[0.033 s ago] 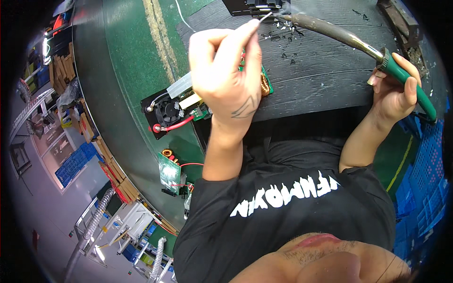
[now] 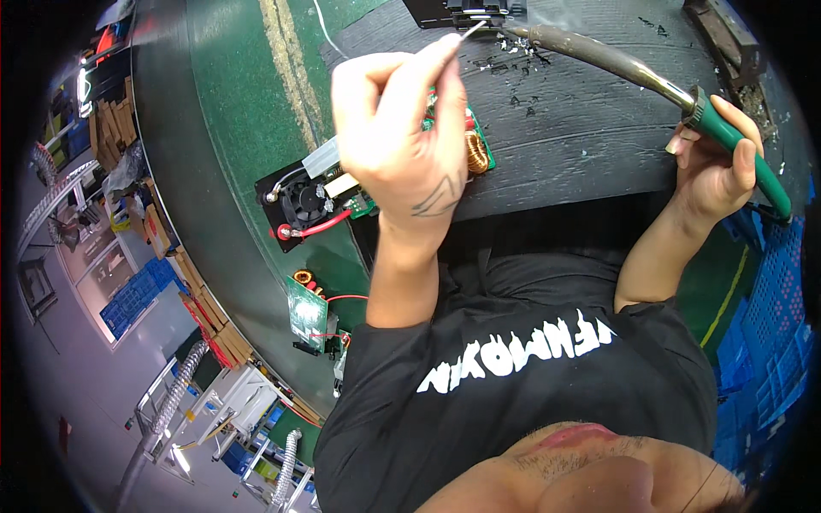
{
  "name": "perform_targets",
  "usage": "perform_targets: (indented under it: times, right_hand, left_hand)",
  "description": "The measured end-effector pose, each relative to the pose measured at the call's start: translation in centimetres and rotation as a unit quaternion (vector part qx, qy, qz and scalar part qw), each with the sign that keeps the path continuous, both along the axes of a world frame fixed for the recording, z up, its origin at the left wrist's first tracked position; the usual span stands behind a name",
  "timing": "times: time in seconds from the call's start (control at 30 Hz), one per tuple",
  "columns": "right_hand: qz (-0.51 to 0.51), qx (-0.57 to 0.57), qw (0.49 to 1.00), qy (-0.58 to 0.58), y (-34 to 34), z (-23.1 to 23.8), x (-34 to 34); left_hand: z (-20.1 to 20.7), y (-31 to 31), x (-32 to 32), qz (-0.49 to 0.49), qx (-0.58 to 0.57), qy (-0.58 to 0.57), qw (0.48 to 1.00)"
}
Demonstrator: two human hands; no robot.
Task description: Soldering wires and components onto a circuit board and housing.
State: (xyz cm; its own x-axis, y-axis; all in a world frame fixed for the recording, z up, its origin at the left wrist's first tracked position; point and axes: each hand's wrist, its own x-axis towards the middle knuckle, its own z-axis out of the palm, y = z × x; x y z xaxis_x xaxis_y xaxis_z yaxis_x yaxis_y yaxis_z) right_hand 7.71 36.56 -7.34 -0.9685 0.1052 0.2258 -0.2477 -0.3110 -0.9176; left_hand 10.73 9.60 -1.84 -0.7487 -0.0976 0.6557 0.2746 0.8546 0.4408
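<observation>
My left hand pinches a thin silvery wire, which looks like solder, between thumb and fingertips. Its free end points at a black part with metal strips, cut off by the top edge. In my right hand is a soldering iron, gripped by its green handle. The iron's tip rests at or very near the black part's right side, and faint smoke hangs there. Beneath my left hand, partly hidden, lies a green circuit board with a copper coil.
A black fan with red and black leads sits left of my left wrist. Farther down is another circuit board. Dark scraps litter the grey mat. A metal bracket stands top right; blue crates are at right.
My left hand has shifted slightly left, drawing the wire's end away from the iron's tip. The right hand and soldering iron stay in place.
</observation>
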Motion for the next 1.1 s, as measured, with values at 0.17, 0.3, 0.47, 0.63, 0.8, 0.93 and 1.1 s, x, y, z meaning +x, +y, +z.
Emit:
perform_targets:
  times: [0.17, 0.3, 0.47, 0.63, 0.8, 0.93, 1.1]
  right_hand:
    - [0.004, -0.008, 1.000, -0.005, -0.2, 0.1, 0.0]
    - [0.003, -0.006, 1.000, -0.009, -0.4, 0.1, 0.1]
    - [-0.007, -0.031, 0.999, 0.004, 0.0, 0.1, 0.1]
    - [-0.040, -0.059, 0.997, -0.016, 0.4, -0.1, -0.1]
    - [-0.060, -0.049, 0.997, -0.018, 0.3, -0.1, -0.1]
    - [-0.065, -0.033, 0.997, -0.011, 0.2, -0.1, -0.2]
    - [-0.059, -0.048, 0.997, -0.017, 0.5, -0.1, -0.1]
  left_hand:
    - [2.2, -2.3, 0.5, 0.055, -0.020, -0.053, 0.997]
    - [3.0, -5.6, 1.2, 0.101, -0.092, -0.132, 0.982]
    - [2.3, -8.3, 1.9, 0.113, -0.244, -0.171, 0.948]
    - [3.0, -6.0, 2.7, -0.089, -0.186, -0.215, 0.955]
    - [2.0, -5.1, 3.1, -0.073, -0.094, -0.245, 0.962]
    - [2.1, -6.2, 3.4, -0.022, -0.094, -0.268, 0.959]
    - [2.4, -6.3, 4.1, -0.046, 0.070, -0.256, 0.963]
